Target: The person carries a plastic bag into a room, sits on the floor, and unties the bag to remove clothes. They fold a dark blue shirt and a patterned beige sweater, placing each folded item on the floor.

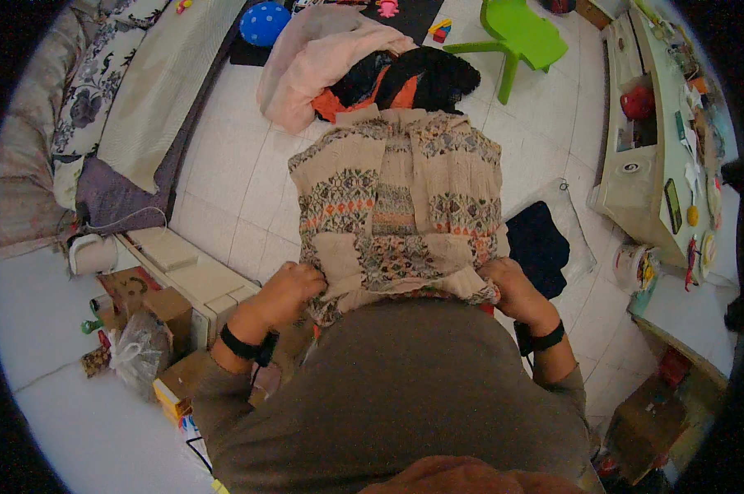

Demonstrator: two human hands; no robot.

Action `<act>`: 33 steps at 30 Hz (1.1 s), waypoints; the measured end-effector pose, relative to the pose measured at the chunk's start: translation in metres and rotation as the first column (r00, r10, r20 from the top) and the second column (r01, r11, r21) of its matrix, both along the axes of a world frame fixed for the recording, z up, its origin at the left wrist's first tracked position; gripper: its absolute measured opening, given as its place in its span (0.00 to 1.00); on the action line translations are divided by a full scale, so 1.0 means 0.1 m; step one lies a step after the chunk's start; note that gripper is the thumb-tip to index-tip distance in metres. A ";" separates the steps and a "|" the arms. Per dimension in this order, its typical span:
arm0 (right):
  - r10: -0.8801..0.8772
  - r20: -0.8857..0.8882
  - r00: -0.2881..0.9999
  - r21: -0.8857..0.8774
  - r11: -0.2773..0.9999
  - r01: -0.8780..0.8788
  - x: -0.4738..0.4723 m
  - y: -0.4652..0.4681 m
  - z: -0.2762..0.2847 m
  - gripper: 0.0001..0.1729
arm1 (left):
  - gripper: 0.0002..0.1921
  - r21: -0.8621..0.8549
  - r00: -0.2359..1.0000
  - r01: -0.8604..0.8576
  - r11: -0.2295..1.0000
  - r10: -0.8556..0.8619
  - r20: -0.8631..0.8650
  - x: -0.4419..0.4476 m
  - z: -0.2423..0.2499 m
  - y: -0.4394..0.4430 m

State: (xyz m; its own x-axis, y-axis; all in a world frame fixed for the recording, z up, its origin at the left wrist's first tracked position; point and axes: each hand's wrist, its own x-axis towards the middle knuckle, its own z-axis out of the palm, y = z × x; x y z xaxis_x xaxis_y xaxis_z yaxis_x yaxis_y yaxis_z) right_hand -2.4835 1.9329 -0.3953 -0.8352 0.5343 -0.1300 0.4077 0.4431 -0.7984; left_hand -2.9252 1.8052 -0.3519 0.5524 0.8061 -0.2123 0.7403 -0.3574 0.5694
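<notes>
A beige patterned knit garment [402, 185], probably a cardigan or vest, lies spread in front of me with its front panels apart. Its lower edge is bunched up near my body. My left hand [294, 283] grips the lower left corner of the knit. At the lower right corner, my right hand [511, 281] has its fingers closed on the fabric. Just right of the garment a folded dark navy cloth [538, 247] rests on a clear plastic bag [572, 228]. Both wrists wear black straps.
Beyond the knit lies a heap with a pink cloth [310, 55] and a black and orange garment [402, 83]. A green plastic chair [520, 37] and a blue ball [265, 23] stand farther back. Cabinets [631, 154] line the right; a bed [131, 123] and boxes [168, 309] are left.
</notes>
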 end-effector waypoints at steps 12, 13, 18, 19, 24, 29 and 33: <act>-0.147 0.021 0.989 -0.178 0.973 0.148 -0.55 0.35 0.24 0.19 | 0.18 0.100 0.893 -0.378 0.920 0.391 -0.223 0.83 -0.18 1.31; -0.155 -0.029 0.987 -0.096 0.984 0.152 -0.68 0.35 0.19 0.19 | 0.19 0.105 0.873 -0.368 0.924 0.382 -0.304 0.90 -0.23 1.41; -0.172 -0.032 0.985 0.268 0.948 0.174 -1.11 0.34 0.02 0.18 | 0.16 0.049 0.865 -0.501 0.864 0.498 0.066 0.92 -0.28 1.60; -0.151 -0.006 0.989 0.221 0.964 0.148 -1.15 0.35 0.01 0.18 | 0.16 0.000 0.821 -0.519 0.855 0.498 0.277 0.92 -0.29 1.60; 0.032 -0.152 0.988 0.034 0.999 -0.027 -1.01 0.41 -0.01 0.16 | 0.17 0.012 0.953 -0.257 0.966 0.251 0.172 1.21 -0.53 1.53; -0.792 -0.152 0.591 -0.680 0.518 0.519 -0.01 0.32 -0.39 0.09 | 0.20 -0.010 0.989 -0.139 0.990 0.139 -0.041 1.19 -0.62 1.34; -0.841 0.253 0.479 -0.559 0.277 0.782 0.74 0.12 -1.18 0.16 | 0.25 0.016 0.983 0.036 0.999 -0.038 0.179 1.17 -0.49 1.23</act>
State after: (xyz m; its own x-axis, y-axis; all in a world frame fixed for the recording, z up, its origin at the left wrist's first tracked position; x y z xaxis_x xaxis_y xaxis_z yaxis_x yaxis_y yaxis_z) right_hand -2.4095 1.9454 -0.5129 -0.0342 0.7894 -0.6129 0.2224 -0.5919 -0.7747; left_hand -2.8078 1.9280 -0.4010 0.6100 0.7864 -0.0968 0.6126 -0.3906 0.6871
